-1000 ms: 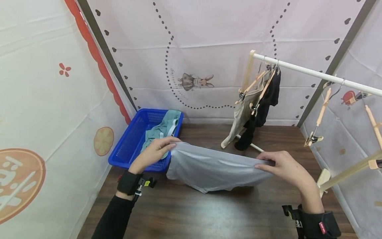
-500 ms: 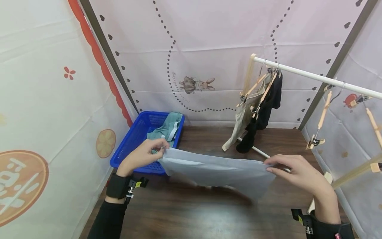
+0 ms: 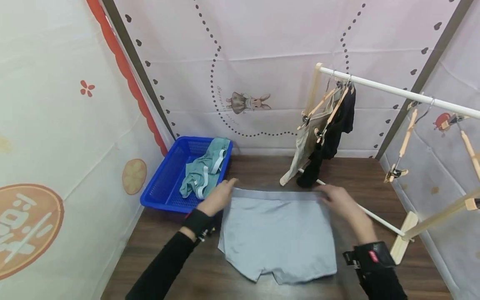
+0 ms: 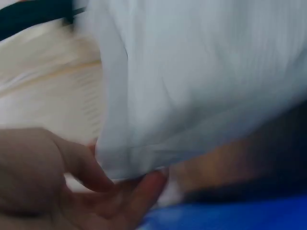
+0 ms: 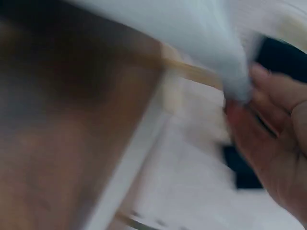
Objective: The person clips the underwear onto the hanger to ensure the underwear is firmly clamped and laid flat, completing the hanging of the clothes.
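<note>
Pale blue shorts [image 3: 277,237], foreshortened between the hands half a second earlier, have swung out to full outline above or on the wooden floor [image 3: 202,275]; contact cannot be told. Left hand [image 3: 219,198] and right hand [image 3: 341,202] each pinch one end of the waistband, the fingers blurred. Blue basket [image 3: 159,204], holding a teal garment [image 3: 202,166], stands near the left hand.

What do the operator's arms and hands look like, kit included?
Black sleeve on the left arm and right arm. Dark straps on left wrist and right wrist, the latter with a red label. Left hand and right hand gloveless.
</note>
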Demonstrator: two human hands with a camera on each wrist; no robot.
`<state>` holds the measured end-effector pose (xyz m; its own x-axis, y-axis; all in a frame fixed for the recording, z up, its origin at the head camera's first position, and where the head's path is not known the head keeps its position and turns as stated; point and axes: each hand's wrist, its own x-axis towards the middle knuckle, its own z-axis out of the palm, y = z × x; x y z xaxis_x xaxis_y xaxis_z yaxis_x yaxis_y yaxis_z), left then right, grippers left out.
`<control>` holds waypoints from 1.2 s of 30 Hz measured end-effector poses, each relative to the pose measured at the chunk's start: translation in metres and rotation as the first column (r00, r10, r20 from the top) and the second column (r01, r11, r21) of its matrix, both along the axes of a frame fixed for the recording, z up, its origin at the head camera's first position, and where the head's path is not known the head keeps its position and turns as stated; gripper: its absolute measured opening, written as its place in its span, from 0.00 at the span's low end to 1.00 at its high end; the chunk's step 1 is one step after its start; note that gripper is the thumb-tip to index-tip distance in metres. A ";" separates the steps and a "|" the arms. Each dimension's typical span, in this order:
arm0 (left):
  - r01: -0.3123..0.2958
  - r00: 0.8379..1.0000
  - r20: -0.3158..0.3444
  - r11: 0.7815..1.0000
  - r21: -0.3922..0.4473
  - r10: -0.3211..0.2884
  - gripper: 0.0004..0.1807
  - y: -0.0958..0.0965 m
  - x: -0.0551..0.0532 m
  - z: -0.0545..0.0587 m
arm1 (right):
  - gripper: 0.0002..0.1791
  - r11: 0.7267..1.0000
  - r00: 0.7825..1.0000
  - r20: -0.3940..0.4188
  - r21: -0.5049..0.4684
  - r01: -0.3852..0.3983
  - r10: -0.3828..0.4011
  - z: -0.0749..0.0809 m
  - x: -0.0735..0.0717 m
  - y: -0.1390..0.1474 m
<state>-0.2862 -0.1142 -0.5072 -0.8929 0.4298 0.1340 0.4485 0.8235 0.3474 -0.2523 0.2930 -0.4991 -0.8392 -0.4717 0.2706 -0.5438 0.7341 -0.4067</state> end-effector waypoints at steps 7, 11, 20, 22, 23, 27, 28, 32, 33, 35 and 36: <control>0.022 0.981 0.196 0.993 -0.119 0.002 0.30 0.037 0.016 -0.062 | 0.27 0.998 0.986 0.169 0.065 0.003 -0.014 -0.082 0.000 -0.038; -0.038 0.960 0.264 0.980 -0.197 0.091 0.37 0.036 0.021 -0.079 | 0.31 0.993 0.965 0.251 0.102 0.052 -0.076 -0.099 0.003 -0.047; -0.099 0.941 0.303 0.980 -0.172 0.149 0.37 0.033 0.018 -0.084 | 0.28 0.996 0.960 0.271 0.075 0.044 -0.063 -0.097 0.003 -0.042; -0.095 0.938 0.315 0.982 -0.163 0.143 0.36 0.035 0.018 -0.080 | 0.24 0.998 0.976 0.211 0.031 0.056 -0.062 -0.093 0.004 -0.037; -0.094 0.937 0.319 0.983 -0.157 0.140 0.35 0.035 0.018 -0.078 | 0.22 0.998 0.982 0.175 0.002 0.069 -0.068 -0.089 0.005 -0.034; -0.093 0.948 0.293 0.990 -0.105 0.120 0.31 0.036 0.022 -0.071 | 0.18 0.980 0.981 0.097 -0.093 0.175 -0.166 -0.070 0.012 -0.016; -0.093 0.954 0.276 0.991 -0.091 0.115 0.30 0.035 0.023 -0.069 | 0.18 0.971 0.976 0.094 -0.119 0.208 -0.198 -0.063 0.015 -0.011; -0.106 0.971 0.215 0.994 -0.011 0.106 0.24 0.036 0.029 -0.061 | 0.18 0.920 0.934 0.079 -0.162 0.357 -0.349 -0.035 0.033 0.016; -0.107 0.974 0.202 0.994 0.007 0.103 0.23 0.037 0.032 -0.060 | 0.18 0.901 0.918 0.057 -0.178 0.396 -0.392 -0.030 0.039 0.024; -0.105 0.978 0.186 0.993 0.045 0.095 0.21 0.040 0.036 -0.057 | 0.16 0.850 0.871 0.027 -0.207 0.484 -0.490 -0.020 0.052 0.040; -0.100 0.981 0.173 0.993 0.061 0.088 0.20 0.043 0.038 -0.055 | 0.15 0.812 0.835 0.019 -0.223 0.539 -0.549 -0.016 0.059 0.048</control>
<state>-0.2481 -0.0715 -0.5626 -0.9412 0.3378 0.0037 0.2998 0.8304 0.4696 -0.1936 0.3407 -0.5151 -0.9264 0.1311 0.3530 -0.1019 0.8151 -0.5702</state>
